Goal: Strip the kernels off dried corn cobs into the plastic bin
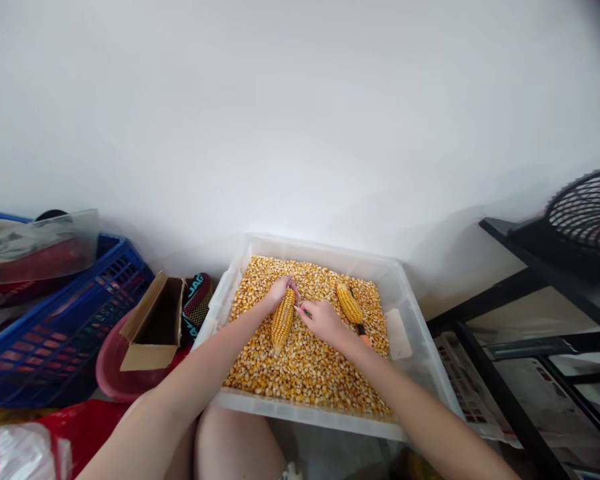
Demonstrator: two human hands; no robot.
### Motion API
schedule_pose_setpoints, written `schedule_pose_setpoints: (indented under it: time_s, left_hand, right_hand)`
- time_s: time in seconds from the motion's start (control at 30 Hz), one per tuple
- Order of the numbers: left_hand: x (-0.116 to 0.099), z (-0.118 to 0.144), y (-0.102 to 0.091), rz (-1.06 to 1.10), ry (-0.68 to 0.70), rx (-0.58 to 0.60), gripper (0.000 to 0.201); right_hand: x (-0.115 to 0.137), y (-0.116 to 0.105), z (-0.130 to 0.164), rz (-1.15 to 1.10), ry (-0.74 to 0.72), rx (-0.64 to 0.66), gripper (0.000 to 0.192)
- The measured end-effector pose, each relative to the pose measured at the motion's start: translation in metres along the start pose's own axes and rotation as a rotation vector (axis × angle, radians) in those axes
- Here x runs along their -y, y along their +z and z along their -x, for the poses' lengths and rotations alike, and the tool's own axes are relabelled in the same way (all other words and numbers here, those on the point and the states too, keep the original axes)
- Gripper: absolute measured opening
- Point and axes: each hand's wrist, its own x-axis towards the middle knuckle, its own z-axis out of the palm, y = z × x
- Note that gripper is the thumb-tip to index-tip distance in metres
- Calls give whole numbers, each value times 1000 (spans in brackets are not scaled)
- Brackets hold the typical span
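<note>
Loose kernels [315, 373] lie beneath one cob [283, 321], its far end in left fingers [293, 285].

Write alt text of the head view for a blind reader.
A person's left hand holds a yellow corn cob, the right hand close beside it, over loose yellow kernels in a translucent plastic bin. Another yellow cob lies on the kernels to the right. A blue plastic basket stands left of the bin, a round black fan to the right.

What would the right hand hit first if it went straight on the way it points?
Probably the corn cob in the left hand; whether the right hand touches it is unclear.
</note>
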Motion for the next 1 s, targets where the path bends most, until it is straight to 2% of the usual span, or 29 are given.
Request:
schedule_pose_setpoints:
  time_s: [0.13,0.3,0.47,0.57,0.7,0.83,1.0]
  left_hand:
    - [-3,2,2,-15,-53,-31,49]
    - [-2,1,2,-39,-9,-24,50]
    - [3,-3,3,-56,-22,-52,54]
    - [3,-4,3,-98,3,-67,53]
    - [2,-2,3,-107,-19,-67,51]
    - [1,-3,7,-163,95,-22,51]
    - [-3,-6,15,-303,197,-1,55]
  right_hand:
    - [0,7,1,40,-7,-8,26]
    - [-9,8,-3,-173,84,5,28]
    - [0,9,-2,79,-15,45,26]
    - [3,10,-3,128,-32,77,27]
    - [-5,4,-9,-12,-18,88,26]
    - [-19,-7,-11,-252,-22,126,26]
    - [-33,-17,-12,-412,17,170,31]
